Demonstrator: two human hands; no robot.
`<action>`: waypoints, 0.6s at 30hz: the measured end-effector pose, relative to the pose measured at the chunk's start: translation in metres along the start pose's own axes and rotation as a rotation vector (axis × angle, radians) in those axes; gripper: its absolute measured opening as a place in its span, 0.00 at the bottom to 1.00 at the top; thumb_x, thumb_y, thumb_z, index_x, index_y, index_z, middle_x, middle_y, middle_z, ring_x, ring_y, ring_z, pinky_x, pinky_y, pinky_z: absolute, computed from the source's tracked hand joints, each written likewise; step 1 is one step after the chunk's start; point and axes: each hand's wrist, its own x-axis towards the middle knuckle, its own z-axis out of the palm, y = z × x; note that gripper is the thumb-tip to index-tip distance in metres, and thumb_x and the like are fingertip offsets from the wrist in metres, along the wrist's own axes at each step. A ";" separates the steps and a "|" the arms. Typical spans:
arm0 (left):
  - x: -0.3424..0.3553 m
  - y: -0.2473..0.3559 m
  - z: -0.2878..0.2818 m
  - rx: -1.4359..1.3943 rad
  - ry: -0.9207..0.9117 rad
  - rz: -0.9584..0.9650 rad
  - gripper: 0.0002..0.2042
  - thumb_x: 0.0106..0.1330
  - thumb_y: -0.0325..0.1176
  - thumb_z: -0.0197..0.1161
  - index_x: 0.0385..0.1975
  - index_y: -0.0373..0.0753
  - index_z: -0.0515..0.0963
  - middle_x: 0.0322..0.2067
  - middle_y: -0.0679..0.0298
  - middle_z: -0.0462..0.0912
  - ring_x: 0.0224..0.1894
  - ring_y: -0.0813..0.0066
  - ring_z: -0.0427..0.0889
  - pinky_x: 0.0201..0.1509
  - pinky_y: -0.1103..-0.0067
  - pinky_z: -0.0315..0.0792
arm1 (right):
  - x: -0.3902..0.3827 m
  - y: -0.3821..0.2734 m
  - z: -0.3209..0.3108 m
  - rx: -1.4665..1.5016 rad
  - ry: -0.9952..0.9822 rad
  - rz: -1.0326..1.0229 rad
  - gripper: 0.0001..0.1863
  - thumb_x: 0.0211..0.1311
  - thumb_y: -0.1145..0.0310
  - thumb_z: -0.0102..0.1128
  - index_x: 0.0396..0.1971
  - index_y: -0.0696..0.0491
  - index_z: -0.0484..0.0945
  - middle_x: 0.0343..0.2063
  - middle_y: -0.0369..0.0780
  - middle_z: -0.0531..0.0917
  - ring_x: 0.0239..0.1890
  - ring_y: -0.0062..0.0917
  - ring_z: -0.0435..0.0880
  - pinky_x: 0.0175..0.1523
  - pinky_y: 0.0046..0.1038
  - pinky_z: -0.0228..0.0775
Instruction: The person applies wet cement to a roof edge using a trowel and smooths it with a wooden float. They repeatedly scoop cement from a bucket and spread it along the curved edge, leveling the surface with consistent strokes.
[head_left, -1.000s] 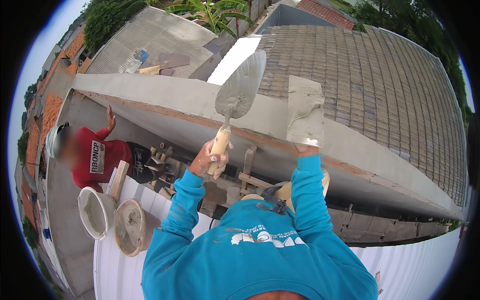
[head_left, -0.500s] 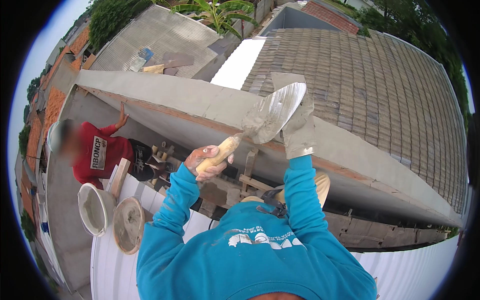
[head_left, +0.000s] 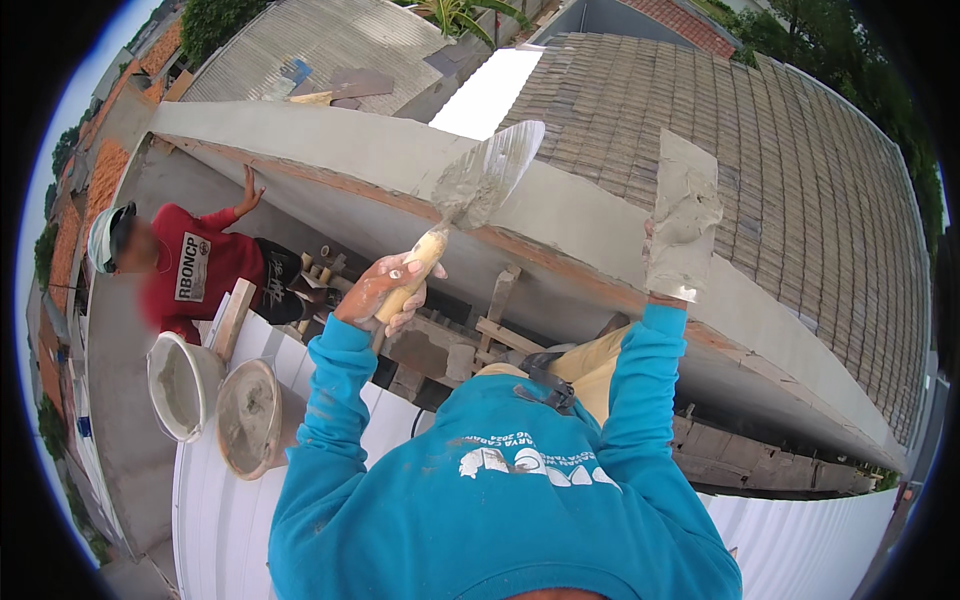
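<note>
My left hand [head_left: 380, 290] grips the wooden handle [head_left: 420, 262] of a pointed trowel, its mortar-smeared blade [head_left: 485, 170] raised over the ledge of a grey rendered wall [head_left: 330, 140]. My right hand [head_left: 666, 300], mostly hidden, holds a flat metal-edged plate [head_left: 685, 155] carrying a lump of grey mortar [head_left: 690, 210], to the right of the trowel and apart from it. Two mortar buckets [head_left: 180, 385] [head_left: 250, 415] sit at lower left on white corrugated sheeting.
A co-worker in a red top [head_left: 205, 265] is at the left, one hand by the wall. A timber offcut [head_left: 232, 320] lies beside the buckets. Boards and blocks [head_left: 440, 350] fill the gap below the wall. Tiled roofs [head_left: 760, 180] lie beyond.
The trowel swung onto the plate half a second ago and has since moved back left, apart from it. My right hand and the plate have shifted right.
</note>
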 end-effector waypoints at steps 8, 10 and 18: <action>0.025 -0.019 -0.007 0.360 0.501 0.177 0.21 0.65 0.49 0.63 0.45 0.35 0.73 0.17 0.69 0.70 0.12 0.83 0.69 0.10 0.85 0.62 | -0.023 0.001 -0.110 -0.935 0.297 -0.335 0.35 0.56 0.67 0.65 0.63 0.58 0.62 0.56 0.47 0.73 0.57 0.36 0.74 0.60 0.31 0.67; 0.037 -0.022 0.002 0.362 0.554 0.269 0.21 0.66 0.48 0.62 0.45 0.35 0.72 0.17 0.67 0.69 0.11 0.82 0.68 0.10 0.84 0.62 | -0.031 0.005 -0.150 -0.795 0.311 -0.306 0.35 0.59 0.67 0.62 0.65 0.57 0.59 0.61 0.45 0.70 0.61 0.34 0.70 0.65 0.31 0.63; 0.109 -0.053 -0.025 0.325 0.732 0.619 0.20 0.67 0.41 0.63 0.50 0.33 0.69 0.22 0.66 0.72 0.18 0.80 0.71 0.20 0.83 0.68 | -0.053 -0.008 -0.281 0.182 0.537 -0.234 0.26 0.62 0.68 0.57 0.60 0.57 0.68 0.54 0.44 0.76 0.56 0.37 0.76 0.61 0.34 0.69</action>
